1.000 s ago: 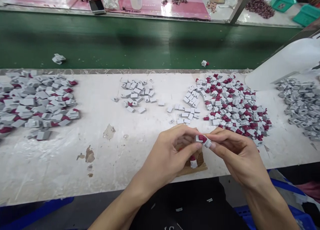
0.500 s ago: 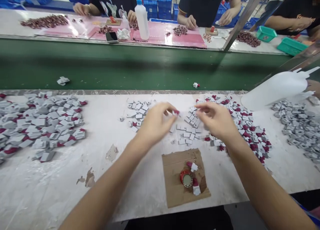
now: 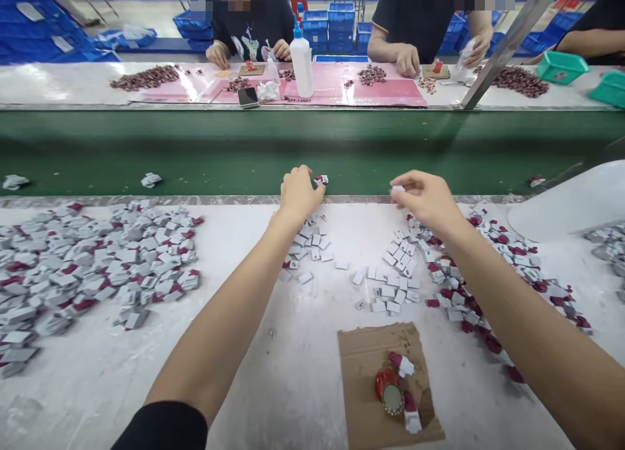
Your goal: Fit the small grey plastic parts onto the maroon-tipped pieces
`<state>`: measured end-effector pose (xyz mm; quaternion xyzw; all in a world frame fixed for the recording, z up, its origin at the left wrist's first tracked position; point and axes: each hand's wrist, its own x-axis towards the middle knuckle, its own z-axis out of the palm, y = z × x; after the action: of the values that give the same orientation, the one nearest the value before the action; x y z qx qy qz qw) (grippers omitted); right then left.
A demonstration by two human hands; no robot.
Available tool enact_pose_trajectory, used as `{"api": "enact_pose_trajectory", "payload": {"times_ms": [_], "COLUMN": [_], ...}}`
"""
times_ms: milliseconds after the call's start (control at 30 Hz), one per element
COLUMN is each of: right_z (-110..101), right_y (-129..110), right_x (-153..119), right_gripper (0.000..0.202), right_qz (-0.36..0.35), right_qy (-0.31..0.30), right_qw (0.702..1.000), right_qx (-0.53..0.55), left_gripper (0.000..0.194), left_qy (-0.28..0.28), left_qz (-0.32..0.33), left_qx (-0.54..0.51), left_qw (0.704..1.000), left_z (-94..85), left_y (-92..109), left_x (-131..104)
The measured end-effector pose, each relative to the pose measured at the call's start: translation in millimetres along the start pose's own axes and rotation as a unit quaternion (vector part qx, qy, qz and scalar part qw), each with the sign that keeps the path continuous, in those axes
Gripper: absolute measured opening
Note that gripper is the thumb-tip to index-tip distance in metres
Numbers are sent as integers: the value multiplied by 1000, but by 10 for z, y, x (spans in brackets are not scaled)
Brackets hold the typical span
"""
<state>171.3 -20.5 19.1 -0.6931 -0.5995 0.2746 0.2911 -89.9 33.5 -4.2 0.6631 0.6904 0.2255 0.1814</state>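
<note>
My left hand [image 3: 300, 193] reaches over the far edge of the table, its fingertips closed on a small white-and-maroon plastic part [image 3: 321, 180] above the green belt. A small white plastic block [image 3: 397, 189] is pinched between the thumb and fingers of my right hand [image 3: 427, 199], near the same edge. Between and below the hands lie loose white blocks [image 3: 390, 290]. Beside my right forearm spreads a pile of white-and-maroon parts [image 3: 493, 241]. Near me, a piece of cardboard [image 3: 361, 391] carries a red bottle cap-like holder [image 3: 388, 388] and two white-and-maroon parts [image 3: 411, 417].
A large pile of grey-white and maroon parts [image 3: 107, 261] covers the table's left. A white bottle [image 3: 571, 199] leans at the right. Across the green belt [image 3: 219, 147], co-workers sit at a table with a glue bottle [image 3: 301, 66], a phone [image 3: 248, 98] and piles of brown pieces [image 3: 146, 78].
Both hands have moved forward to the table's far edge, the left one carrying its white-and-maroon part over the belt. A white block now shows in my right fingers. The camera view has tilted up.
</note>
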Motion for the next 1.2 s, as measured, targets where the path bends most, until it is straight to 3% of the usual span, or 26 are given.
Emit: {"api": "enact_pose_trajectory", "payload": {"times_ms": [133, 233, 367, 500, 600, 733, 833, 1000, 1200], "right_z": [-233, -313, -290, -231, -211, -199, -191, -182, -111], "right_y": [150, 248, 290, 316, 343, 396, 449, 485, 476], "right_x": [-936, -1539, -2029, -2279, -2401, -2559, -2668, -2830, -3030], "right_gripper": [32, 39, 31, 33, 37, 37, 30, 19, 12], "right_qz": [14, 51, 76, 104, 117, 125, 121, 84, 28], "right_qy": [-62, -73, -74, -46, -30, -24, -33, 1, -32], "right_qw": [990, 972, 950, 930, 912, 904, 901, 938, 966], "right_qx": [123, 218, 295, 349, 393, 407, 416, 336, 257], "left_gripper": [14, 11, 15, 14, 11, 3, 5, 21, 19], "left_qy": [-11, -32, -34, -22, -13, -70, -99, -72, -114], "left_qz": [87, 137, 143, 137, 143, 104, 92, 95, 59], "left_qx": [57, 137, 183, 169, 102, -104, -151, -64, -77], "left_qw": [995, 980, 972, 976, 984, 987, 979, 991, 989], "left_z": [-135, -169, -99, -57, -146, -327, -358, -214, -115], "left_y": [-58, -79, -68, 28, 155, 260, 205, -25, -144], "left_x": [-657, -1107, -1328, -1291, -1369, -1782, -2209, -2725, -2876]}}
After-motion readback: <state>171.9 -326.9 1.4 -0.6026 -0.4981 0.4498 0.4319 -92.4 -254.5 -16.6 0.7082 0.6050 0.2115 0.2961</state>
